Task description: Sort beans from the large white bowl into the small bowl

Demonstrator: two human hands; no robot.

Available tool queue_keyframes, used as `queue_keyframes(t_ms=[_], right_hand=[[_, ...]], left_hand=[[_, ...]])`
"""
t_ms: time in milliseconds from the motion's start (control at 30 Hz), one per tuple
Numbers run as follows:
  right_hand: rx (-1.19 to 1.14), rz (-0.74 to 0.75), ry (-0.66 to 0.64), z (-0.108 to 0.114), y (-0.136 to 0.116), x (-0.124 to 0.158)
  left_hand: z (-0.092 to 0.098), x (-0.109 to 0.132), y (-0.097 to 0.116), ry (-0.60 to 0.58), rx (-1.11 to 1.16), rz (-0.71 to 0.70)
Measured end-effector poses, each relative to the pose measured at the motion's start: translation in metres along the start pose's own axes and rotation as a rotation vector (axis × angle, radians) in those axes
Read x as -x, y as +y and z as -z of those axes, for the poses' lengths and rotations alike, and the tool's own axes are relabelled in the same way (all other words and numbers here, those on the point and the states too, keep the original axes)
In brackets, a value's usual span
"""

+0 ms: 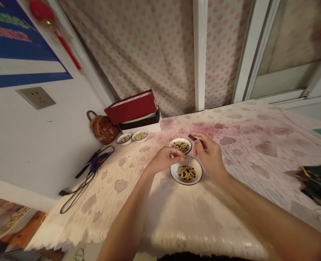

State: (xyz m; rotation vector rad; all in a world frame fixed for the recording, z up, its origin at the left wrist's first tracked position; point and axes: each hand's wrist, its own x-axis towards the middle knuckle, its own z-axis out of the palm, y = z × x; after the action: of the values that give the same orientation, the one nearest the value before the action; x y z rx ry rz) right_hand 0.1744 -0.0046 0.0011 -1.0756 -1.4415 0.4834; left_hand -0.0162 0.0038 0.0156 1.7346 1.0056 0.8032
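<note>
Two white dark-rimmed bowls stand in front of me, one behind the other. The near bowl (pixel 174 177) and the far bowl (pixel 189 142) both contain mixed yellowish and black beans or beads. Over the near bowl's back rim, my left hand (pixel 164 158) has its thumb and fingers drawn together; anything between the tips is too small to make out. My right hand (pixel 211 154) is raised just right of the bowls, its fingers closed around a short, dark brown flat stick (pixel 192 137). The stick points left, above the far bowl's right side.
Two smaller filled bowls, a left one (pixel 124 143) and a right one (pixel 139 140), sit by a red box (pixel 134 108) and a brown mini backpack (pixel 104 127). A blue glue gun (pixel 98 161) with a cord lies left. Dark cloth (pixel 319 181) lies right.
</note>
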Motion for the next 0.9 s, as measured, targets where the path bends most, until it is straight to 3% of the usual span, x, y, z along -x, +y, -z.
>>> queue_keyframes(t_ms=[100, 200, 300, 400, 533, 767, 900], right_hand=[[-0.009, -0.007, 0.001, 0.0, 0.001, -0.002], [-0.017, -0.007, 0.003, 0.0, 0.001, -0.002], [-0.024, -0.011, 0.002, 0.0, 0.0, -0.001], [-0.011, -0.011, 0.004, 0.0, -0.001, -0.002], [0.002, -0.015, -0.001, 0.001, -0.001, -0.002], [0.015, -0.012, -0.013, -0.001, 0.001, -0.002], [-0.014, -0.007, -0.039, -0.003, 0.002, 0.0]], left_hand=[[-0.004, -0.002, -0.003, -0.017, -0.142, -0.043], [-0.004, -0.015, -0.01, 0.135, -0.178, -0.073], [0.0, -0.033, -0.017, 0.291, -0.359, -0.002], [0.002, -0.051, -0.021, 0.296, -0.533, 0.054], [-0.003, -0.062, -0.025, 0.283, -0.602, 0.055], [0.0, -0.055, -0.03, 0.419, -0.284, 0.009], [-0.004, -0.04, -0.022, 0.411, 0.212, 0.022]])
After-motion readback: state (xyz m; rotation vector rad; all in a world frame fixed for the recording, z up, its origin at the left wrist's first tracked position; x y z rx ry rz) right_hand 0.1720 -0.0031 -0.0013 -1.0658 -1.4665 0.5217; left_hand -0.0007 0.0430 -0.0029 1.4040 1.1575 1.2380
